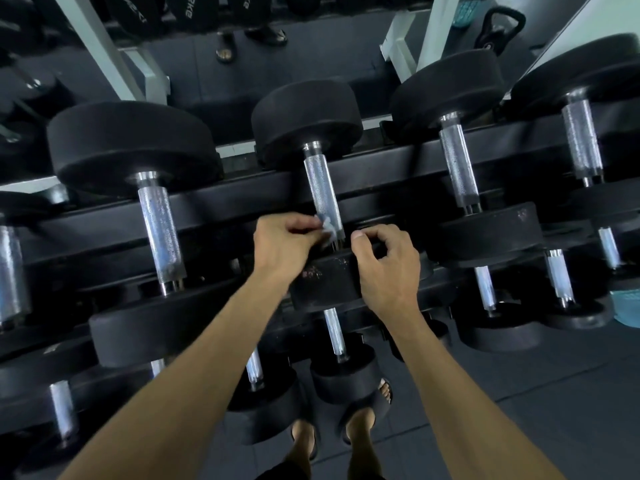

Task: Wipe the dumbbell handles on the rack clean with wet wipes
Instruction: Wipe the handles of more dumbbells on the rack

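Top tier of the rack (pixel 398 157), middle dumbbell (pixel 308 123). Left hand (pixel 280 247) pinched shut on a small, scrunched wet wipe (pixel 327 227), pressed against the near end of the knurled handle (pixel 322 188), just above the front weight head (pixel 329 282). Right hand (pixel 388 268) curled over the upper edge of that same head, thumb up, fingers loosely bent, holding nothing else; apparently steadying the dumbbell. Most of the handle's length, toward the back rail, bare and not covered by the wipe.

Likely step: working the handle's near end, with the far part left to do.

Risks from here:
- Wipe very small and bunched, so easily snagged or torn on the knurling; shreds could stay in the grooves.
- Only a fingertip pinch on the wipe; a firm stroke could pull it loose and drop it between the rails onto the lower tier.
- Handle's underside facing away; could be missed without rolling the dumbbell.
- Rolling it too far on the rails could nip the right fingers against the neighbouring head (pixel 485 233), close beside.
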Demonstrator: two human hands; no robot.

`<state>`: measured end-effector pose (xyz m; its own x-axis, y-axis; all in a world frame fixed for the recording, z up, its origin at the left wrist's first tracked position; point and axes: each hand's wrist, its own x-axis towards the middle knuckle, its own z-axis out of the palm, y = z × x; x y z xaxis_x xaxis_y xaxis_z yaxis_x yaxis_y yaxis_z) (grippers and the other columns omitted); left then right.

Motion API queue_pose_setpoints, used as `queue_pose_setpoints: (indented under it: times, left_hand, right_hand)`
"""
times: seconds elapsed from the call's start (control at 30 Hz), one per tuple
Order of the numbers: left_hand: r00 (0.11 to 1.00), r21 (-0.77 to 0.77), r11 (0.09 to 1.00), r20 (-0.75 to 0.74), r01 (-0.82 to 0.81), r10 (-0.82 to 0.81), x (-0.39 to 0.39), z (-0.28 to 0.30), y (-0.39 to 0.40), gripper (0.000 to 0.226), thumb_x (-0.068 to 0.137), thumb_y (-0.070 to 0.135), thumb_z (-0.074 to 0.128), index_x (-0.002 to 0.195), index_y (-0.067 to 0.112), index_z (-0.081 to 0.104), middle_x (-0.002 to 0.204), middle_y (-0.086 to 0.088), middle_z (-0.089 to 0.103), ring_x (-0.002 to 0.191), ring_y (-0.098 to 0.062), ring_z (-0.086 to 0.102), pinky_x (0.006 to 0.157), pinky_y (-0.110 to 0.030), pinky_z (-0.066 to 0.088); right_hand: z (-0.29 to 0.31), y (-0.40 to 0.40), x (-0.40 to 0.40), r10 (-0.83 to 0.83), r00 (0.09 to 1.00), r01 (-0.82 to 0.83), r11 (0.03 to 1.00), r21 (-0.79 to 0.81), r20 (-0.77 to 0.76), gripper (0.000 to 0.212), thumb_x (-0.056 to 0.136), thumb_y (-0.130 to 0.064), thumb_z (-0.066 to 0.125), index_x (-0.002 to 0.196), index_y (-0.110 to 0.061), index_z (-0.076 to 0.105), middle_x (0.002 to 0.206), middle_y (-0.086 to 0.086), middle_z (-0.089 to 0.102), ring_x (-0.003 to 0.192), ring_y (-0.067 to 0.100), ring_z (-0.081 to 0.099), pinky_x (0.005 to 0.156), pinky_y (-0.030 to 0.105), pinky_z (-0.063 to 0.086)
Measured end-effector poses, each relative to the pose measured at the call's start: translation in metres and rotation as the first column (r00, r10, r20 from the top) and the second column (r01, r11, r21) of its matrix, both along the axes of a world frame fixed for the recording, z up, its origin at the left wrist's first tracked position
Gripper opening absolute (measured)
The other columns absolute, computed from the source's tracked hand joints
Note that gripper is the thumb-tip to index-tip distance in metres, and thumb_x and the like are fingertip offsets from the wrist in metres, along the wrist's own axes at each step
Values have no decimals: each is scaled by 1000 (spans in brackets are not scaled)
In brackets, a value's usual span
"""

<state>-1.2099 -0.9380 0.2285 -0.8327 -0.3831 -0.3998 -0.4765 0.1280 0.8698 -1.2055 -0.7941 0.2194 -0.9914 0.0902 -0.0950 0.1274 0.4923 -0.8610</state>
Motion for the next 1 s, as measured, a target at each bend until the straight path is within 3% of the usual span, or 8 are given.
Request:
queue_pose_setpoints:
  times: [0.1, 0.2, 0.4, 0.5, 0.63, 0.8, 0.9, 1.0]
  left_hand:
    - [978, 28, 983, -99, -183, 185, -42, 3, -10, 22, 67, 12, 89, 70, 27, 73, 73, 9, 73, 75, -5, 69, 86, -28, 57]
    - [932, 38, 950, -185, -311, 313, -75, 4, -18, 21, 70, 15, 87, 71, 30, 72, 73, 15, 72, 77, 0, 68, 92, -29, 55]
    - [990, 14, 995, -97, -99, 100, -20, -3, -3, 17, 73, 12, 85, 78, 25, 75, 78, 7, 75, 79, -10, 72, 85, -32, 59]
    - [978, -29, 989, -159, -143, 136, -46, 5, -7, 17, 73, 12, 85, 78, 25, 75, 80, 7, 75, 82, -8, 71, 88, -31, 58]
    - [946, -90, 968, -251, -236, 207, -67, 13, -9, 13, 77, 15, 82, 83, 25, 77, 80, 18, 71, 84, 4, 68, 89, -19, 53]
    - [978, -208, 978, -204, -2, -42, -22, 9, 2, 18, 80, 13, 80, 84, 30, 74, 81, 21, 68, 80, 9, 65, 79, -6, 48]
    - [960, -245, 962, -275, -124, 54, -45, 12, 0, 21, 83, 8, 76, 88, 27, 76, 77, 25, 64, 81, 9, 65, 83, -10, 51]
    - [940, -307, 932, -331, -191, 83, -62, 16, 2, 17, 87, 8, 71, 94, 22, 78, 79, 24, 63, 89, 1, 64, 85, -11, 49]
  right_hand:
    - [-1, 0, 1, -2, 1000, 2, 1000, 0, 3, 34, 80, -53, 49, 81, -26, 68, 84, -17, 65, 94, 5, 55, 87, 29, 45]
    - [-2, 0, 1, -7, 1000, 7, 1000, 8, -4, 37, 79, -56, 47, 80, -25, 68, 82, -17, 64, 93, 4, 55, 85, 26, 43]
    - [-1, 0, 1, 7, 1000, -7, 1000, 17, 5, 27, 83, -47, 51, 80, -26, 68, 83, -17, 63, 92, 3, 53, 81, 19, 38]
    - [-1, 0, 0, 16, 1000, -17, 1000, 25, 12, 24, 83, -47, 51, 79, -28, 65, 82, -18, 62, 91, 2, 53, 79, 14, 35]
    - [-1, 1, 1, 20, 1000, -20, 1000, 25, -17, 24, 85, -45, 53, 78, -26, 66, 80, -18, 61, 89, 2, 52, 77, 14, 35]
    - [0, 0, 1, 23, 999, -22, 1000, 15, -28, 32, 79, -56, 46, 76, -30, 64, 81, -17, 62, 89, 4, 53, 79, 21, 38]
    - [-2, 0, 1, 29, 998, -27, 999, 25, -52, 37, 78, -59, 42, 75, -29, 65, 79, -17, 61, 88, 4, 54, 79, 22, 40]
    - [-4, 1, 0, 37, 998, -35, 999, 32, -58, 38, 78, -59, 42, 74, -28, 64, 78, -17, 61, 87, 2, 52, 75, 12, 35]
